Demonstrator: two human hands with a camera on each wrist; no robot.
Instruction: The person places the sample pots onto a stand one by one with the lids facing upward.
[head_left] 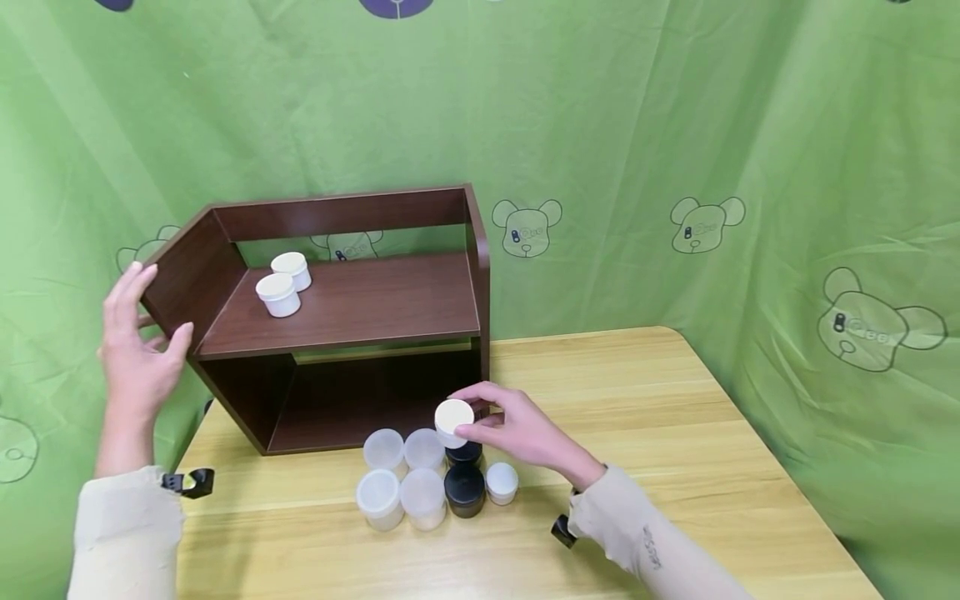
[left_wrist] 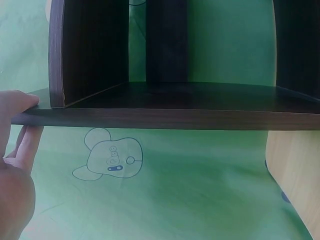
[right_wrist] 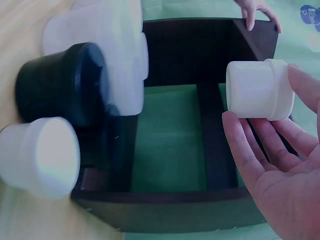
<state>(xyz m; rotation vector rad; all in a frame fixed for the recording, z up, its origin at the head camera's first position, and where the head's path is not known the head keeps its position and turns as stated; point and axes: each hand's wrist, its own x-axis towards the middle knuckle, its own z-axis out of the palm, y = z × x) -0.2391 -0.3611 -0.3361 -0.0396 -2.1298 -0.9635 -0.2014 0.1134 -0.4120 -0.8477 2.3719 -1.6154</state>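
My right hand point(head_left: 525, 425) pinches a small white lidded jar point(head_left: 453, 419) between thumb and fingers, lifted above the black jars at the front of the shelf. The right wrist view shows this white jar point(right_wrist: 257, 90) from the side, its lid toward the thumb. At the left, my left hand point(head_left: 142, 342) grips the side panel of the dark brown shelf point(head_left: 337, 337), thumb on one face and fingers on the other, as the left wrist view of the hand point(left_wrist: 20, 155) shows. Two white jars point(head_left: 278, 295) stand on the upper board, near its left end.
On the wooden table point(head_left: 600, 392), before the shelf, several translucent lidded jars point(head_left: 423, 493) stand in a group. Two black jars point(head_left: 465, 490) adjoin them, with one white jar point(head_left: 502, 482) on their right. A green curtain point(head_left: 600, 108) hangs behind.
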